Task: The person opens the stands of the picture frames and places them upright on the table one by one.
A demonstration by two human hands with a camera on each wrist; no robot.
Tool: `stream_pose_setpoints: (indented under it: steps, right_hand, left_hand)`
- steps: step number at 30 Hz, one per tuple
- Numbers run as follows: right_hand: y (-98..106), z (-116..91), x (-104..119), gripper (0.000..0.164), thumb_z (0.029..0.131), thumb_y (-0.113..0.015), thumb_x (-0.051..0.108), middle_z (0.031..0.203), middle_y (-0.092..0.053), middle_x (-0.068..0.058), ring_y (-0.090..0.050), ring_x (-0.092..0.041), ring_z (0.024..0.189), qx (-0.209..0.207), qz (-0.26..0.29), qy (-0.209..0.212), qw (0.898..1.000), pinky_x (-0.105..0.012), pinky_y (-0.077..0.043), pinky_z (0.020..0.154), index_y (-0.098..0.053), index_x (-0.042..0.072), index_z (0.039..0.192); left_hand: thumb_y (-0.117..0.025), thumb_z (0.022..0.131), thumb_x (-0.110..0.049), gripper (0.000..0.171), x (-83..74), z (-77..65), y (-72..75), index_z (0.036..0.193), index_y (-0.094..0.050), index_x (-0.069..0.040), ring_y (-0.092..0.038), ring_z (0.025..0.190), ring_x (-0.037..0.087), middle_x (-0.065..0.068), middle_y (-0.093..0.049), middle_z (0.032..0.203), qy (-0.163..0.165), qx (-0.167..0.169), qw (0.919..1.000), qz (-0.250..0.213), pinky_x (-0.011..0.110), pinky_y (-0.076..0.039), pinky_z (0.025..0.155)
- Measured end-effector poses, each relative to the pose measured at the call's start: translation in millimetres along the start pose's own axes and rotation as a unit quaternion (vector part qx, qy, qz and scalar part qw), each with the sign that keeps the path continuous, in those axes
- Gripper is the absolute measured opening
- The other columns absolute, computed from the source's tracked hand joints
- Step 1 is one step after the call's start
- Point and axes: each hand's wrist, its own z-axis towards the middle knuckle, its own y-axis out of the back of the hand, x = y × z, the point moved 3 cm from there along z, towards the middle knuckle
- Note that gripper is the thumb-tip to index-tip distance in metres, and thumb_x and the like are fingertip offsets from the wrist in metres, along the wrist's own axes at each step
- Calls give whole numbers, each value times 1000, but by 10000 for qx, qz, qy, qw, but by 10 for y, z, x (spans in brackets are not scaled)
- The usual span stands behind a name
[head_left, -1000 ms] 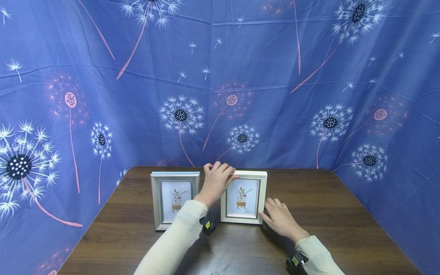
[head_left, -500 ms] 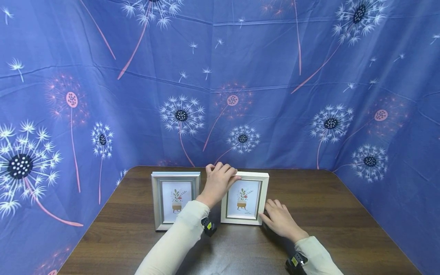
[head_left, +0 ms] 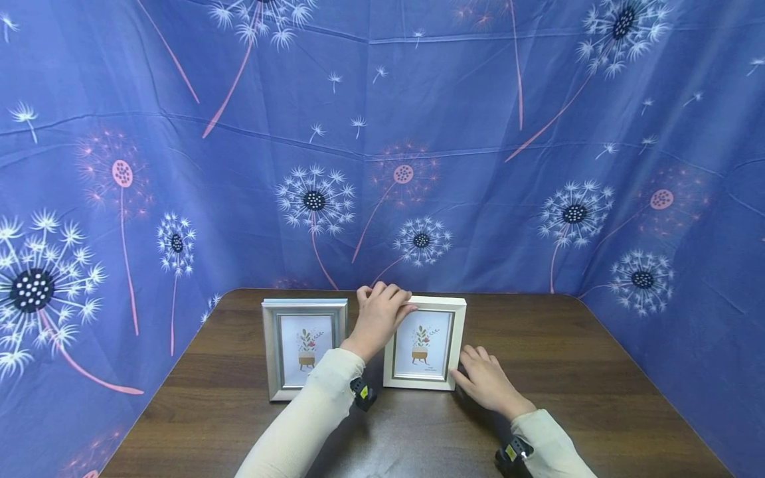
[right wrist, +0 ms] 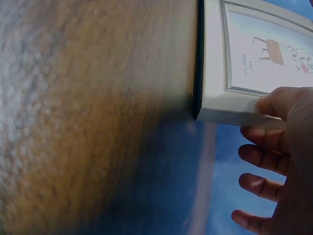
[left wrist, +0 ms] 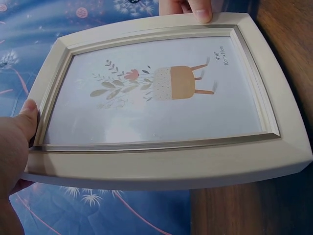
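A cream-white picture frame [head_left: 421, 345] stands upright on the brown table in the head view, leaning a little to the right. Inside it is a print of a potted plant. My left hand [head_left: 378, 322] grips its top edge near the left corner. In the left wrist view, the left thumb [left wrist: 29, 115] lies on the front of the border. Low on the right side, my right hand [head_left: 487, 382] pinches the border. Its thumb [right wrist: 274, 104] presses the front in the right wrist view, with the index finger at the edge and the other fingers spread apart.
A silver picture frame [head_left: 271, 352] with the same print stands to the left, partly behind the left forearm. Blue dandelion-print cloth [head_left: 478, 166] hangs behind and beside the wooden table [head_left: 197, 398]. Each wrist wears a black strapped device.
Very little differs. The left hand and the top of the white frame have shifted slightly right over the second, while the right hand stays almost in place.
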Motion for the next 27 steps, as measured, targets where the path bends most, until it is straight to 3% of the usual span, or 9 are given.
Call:
stream_pose_setpoints:
  steps: [27]
  right_hand:
    - [-16, 28, -8, 25, 97, -62, 28, 105, -60, -9, -52, -32, 102, 153, 102, -309, 9994, -54, -44, 84, -65, 4, 103]
  left_hand:
    - [-70, 91, -40, 44, 26, -62, -34, 126, -67, -14, -55, 106, 21, 2, -67, 116, 219, 403, 9989, 25, 51, -31, 90]
